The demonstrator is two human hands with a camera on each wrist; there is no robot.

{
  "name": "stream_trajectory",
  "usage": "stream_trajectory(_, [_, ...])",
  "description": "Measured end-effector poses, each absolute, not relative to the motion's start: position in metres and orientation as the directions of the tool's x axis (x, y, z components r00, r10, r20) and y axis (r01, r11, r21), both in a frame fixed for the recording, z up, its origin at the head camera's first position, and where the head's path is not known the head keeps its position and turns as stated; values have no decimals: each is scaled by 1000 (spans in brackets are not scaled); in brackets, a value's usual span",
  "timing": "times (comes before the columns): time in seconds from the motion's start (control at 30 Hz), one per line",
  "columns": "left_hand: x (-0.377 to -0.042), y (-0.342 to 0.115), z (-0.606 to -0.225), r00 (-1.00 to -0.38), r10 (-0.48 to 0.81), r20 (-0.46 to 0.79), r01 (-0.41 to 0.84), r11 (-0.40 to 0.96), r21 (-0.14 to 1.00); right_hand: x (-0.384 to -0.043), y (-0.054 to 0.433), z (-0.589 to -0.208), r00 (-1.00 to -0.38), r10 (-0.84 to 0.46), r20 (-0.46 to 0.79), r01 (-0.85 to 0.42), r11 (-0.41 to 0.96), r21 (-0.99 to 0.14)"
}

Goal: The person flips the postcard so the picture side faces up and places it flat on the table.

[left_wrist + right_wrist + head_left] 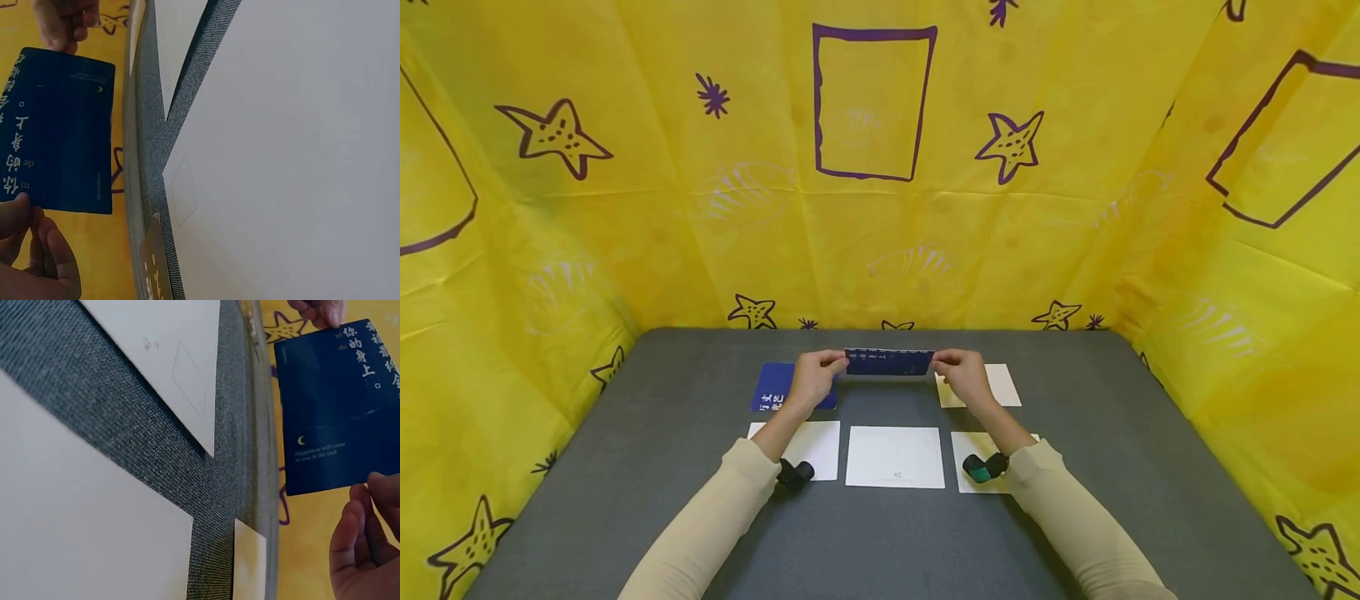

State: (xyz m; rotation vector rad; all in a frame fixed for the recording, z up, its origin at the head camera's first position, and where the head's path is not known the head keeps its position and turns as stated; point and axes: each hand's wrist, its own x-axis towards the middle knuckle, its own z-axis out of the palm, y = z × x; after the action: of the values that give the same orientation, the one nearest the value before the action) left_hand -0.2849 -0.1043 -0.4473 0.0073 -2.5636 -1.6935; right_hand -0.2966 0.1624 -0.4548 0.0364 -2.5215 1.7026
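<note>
A dark blue postcard point(890, 362) with white Chinese characters is held above the far part of the table, tilted so that its printed face shows steeply foreshortened. My left hand point(812, 379) pinches its left edge between thumb and fingers. At the opposite edge, my right hand point(966, 379) pinches it the same way. The right wrist view shows the postcard's point(331, 406) small yellow moon and English line, with the right hand's thumb and fingers point(359, 531) at its lower edge. In the left wrist view, the postcard point(69, 131) spans both hands.
On the grey table point(662, 467), a blue card point(772, 385) lies partly behind the left hand. A pale card point(1006, 385) lies by the right hand. Nearer are three white cards in a row: left point(822, 450), middle point(895, 458) and right point(973, 442). Yellow patterned cloth point(880, 250) surrounds the table.
</note>
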Motion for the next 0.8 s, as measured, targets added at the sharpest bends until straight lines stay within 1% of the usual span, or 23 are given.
stream_trajectory(0.47, [-284,-103,-448,-997,-48,58,35,382,924,-296,163,-456,-997,21,80,-69,335,-940])
stream_trajectory(0.8, [-284,-104,-449,-995,-79,55,24,356,934,-295,163,-455,-996,18,90,-79,322,-943])
